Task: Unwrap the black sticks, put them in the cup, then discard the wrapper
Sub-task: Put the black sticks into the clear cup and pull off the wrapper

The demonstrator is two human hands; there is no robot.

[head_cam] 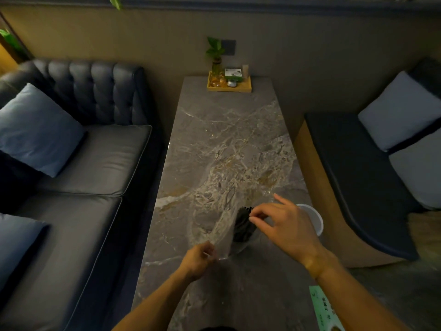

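A bundle of black sticks [243, 223] stands upright over the grey marble table [222, 139], seemingly inside a clear container whose rim shows below them. A clear plastic wrapper [223, 232] hangs to the left of the sticks. My left hand [199, 258] pinches the wrapper's lower end. My right hand [284, 222] hovers beside the tops of the sticks, thumb and forefinger close together at the wrapper's upper edge; whether it grips the film I cannot tell. A white cup [312, 217] stands just right of my right hand, partly hidden by it.
A wooden tray [229, 88] with a small plant, a box and jars sits at the table's far end. A dark leather sofa [83, 163] with blue cushions runs along the left, a bench with a pale cushion [401, 111] along the right. A green printed sheet [324, 309] lies at the near right.
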